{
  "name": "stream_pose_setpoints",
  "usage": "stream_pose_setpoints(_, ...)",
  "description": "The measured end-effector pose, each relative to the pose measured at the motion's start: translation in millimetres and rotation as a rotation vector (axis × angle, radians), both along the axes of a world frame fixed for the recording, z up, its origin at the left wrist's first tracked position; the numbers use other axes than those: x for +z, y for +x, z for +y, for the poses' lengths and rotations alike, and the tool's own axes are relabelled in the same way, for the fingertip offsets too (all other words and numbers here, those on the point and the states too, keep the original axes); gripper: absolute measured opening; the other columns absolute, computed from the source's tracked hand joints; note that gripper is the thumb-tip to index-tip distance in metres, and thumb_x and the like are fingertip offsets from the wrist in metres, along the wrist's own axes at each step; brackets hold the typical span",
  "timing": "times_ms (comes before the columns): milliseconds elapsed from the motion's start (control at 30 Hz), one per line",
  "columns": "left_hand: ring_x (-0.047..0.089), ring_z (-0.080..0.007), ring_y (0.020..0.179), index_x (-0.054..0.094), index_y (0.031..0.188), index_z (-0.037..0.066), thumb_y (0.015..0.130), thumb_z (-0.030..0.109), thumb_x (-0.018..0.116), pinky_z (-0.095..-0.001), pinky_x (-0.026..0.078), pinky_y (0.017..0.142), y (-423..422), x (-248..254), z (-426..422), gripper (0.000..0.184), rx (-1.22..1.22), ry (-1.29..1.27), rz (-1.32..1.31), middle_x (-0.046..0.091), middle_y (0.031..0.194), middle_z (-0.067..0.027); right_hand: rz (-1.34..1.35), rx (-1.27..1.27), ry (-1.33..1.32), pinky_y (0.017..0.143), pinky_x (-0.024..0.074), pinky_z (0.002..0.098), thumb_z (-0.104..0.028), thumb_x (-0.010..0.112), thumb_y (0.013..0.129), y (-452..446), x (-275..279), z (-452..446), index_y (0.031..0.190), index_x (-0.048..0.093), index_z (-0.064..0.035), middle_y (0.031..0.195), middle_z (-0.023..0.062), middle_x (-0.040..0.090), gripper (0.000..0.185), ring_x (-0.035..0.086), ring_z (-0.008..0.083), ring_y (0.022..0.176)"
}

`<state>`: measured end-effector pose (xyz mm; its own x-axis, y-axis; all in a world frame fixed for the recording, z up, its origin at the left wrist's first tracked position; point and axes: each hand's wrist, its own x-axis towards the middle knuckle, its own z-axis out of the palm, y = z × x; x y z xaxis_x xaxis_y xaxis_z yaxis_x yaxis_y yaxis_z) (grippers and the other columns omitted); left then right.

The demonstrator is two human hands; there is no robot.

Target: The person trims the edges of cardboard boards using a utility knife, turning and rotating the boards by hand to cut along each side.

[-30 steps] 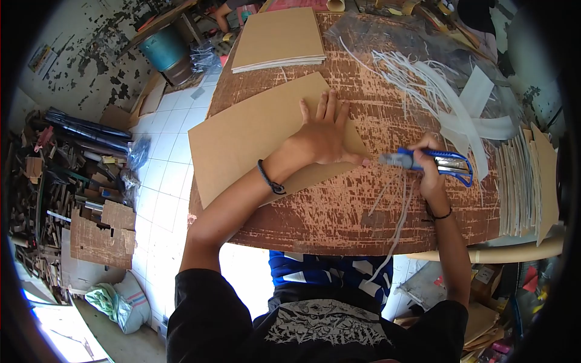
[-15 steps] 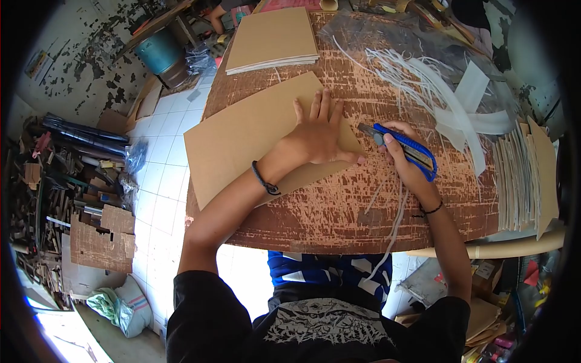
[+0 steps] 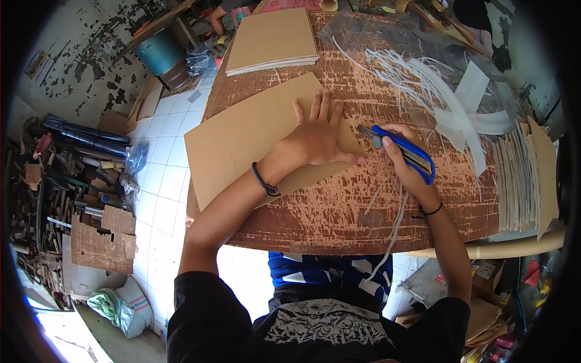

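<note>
"What is the right hand [image 3: 404, 162] doing?"

"It is closed around a blue utility knife with a grey front end [image 3: 409, 150], thumb on the near side. The grey end points away from the wrist, toward the left hand [image 3: 321, 138], and sits just beside the right-hand edge of the board under that hand, apart from it."

"And the left one?"

"Open and pressed palm down, fingers spread, on a large flat brown cardboard sheet [image 3: 248, 136]. It grips nothing. The sheet reaches well out to the left of the palm, and the thumb lies by its right corner."

"What surface is under them?"

"A scratched reddish-brown tabletop [image 3: 284, 227]. From just below the knife grip, a thin white strip [image 3: 397, 225] runs toward the body and over the near edge."

"Anything beyond the hands?"

"Past the left fingertips lies a neat stack of brown boards with pale edges [image 3: 272, 42]. Beyond the knife grip is a tangle of thin white strips [image 3: 402, 72], with broad translucent white strips [image 3: 463, 130] crossing to its right. Farther right of the grip, a row of upright grey and brown boards [image 3: 520, 178] stands by the table's edge."
</note>
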<state>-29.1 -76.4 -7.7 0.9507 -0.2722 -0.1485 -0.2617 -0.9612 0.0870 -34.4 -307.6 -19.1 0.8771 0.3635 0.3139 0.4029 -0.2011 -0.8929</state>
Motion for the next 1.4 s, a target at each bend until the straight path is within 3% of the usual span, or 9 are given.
stream_pose_setpoints(433, -0.004, -0.0500, 0.151, 0.006, 0.157, -0.008, 0.064, 0.095, 0.055, -0.0745, 0.004, 0.114, 1, 1, 0, 0.147, -0.008, 0.020, 0.023, -0.001, 0.160, -0.0384, -0.060, -0.011, -0.040, 0.067, 0.0503, 0.0275, -0.031, 0.064, 0.100, 1, -7, -2, 0.115, 0.061, -0.0033, 0.080, 0.0064, 0.068, 0.032, 0.064, 0.0107, 0.074)
stream_pose_setpoints(933, -0.006, -0.0542, 0.149, 0.005, 0.158, -0.003, 0.053, 0.090, 0.069, -0.0753, 0.002, 0.112, 1, 5, 8, 0.154, -0.069, -0.025, 0.070, -0.004, 0.159, -0.0408, 0.062, 0.009, 0.021, 0.060, 0.0436, 0.0273, -0.020, 0.059, 0.101, -4, 2, -9, 0.102, 0.063, -0.0035, 0.072, 0.0025, 0.060, 0.017, 0.054, 0.0081, 0.065)
stream_pose_setpoints(1167, -0.009, -0.0538, 0.149, 0.005, 0.158, -0.006, 0.052, 0.093, 0.066, -0.0765, 0.000, 0.111, 3, 3, 9, 0.158, -0.072, -0.066, 0.075, -0.008, 0.159, -0.0409, 0.001, 0.030, -0.002, 0.066, 0.0429, 0.0282, -0.015, 0.059, 0.096, 0, 0, -17, 0.092, 0.060, -0.0010, 0.078, 0.0036, 0.058, 0.015, 0.053, 0.0091, 0.072)
stream_pose_setpoints(1333, -0.007, -0.0537, 0.149, 0.005, 0.159, -0.003, 0.053, 0.091, 0.068, -0.0743, 0.000, 0.113, 2, 4, 7, 0.154, -0.058, -0.048, 0.078, -0.006, 0.159, -0.0398, -0.070, 0.170, 0.123, 0.072, 0.0439, 0.0278, -0.017, 0.057, 0.097, 12, -15, -34, 0.092, 0.061, -0.0004, 0.083, 0.0046, 0.058, 0.018, 0.053, 0.0100, 0.077)
stream_pose_setpoints(1400, -0.008, -0.0537, 0.149, 0.005, 0.159, -0.002, 0.053, 0.091, 0.068, -0.0741, 0.000, 0.113, 2, 4, 8, 0.154, -0.058, -0.051, 0.077, -0.006, 0.159, -0.0400, -0.095, 0.047, 0.092, 0.073, 0.0449, 0.0274, -0.018, 0.057, 0.098, 8, -11, -30, 0.094, 0.062, -0.0010, 0.084, 0.0045, 0.060, 0.018, 0.054, 0.0096, 0.078)
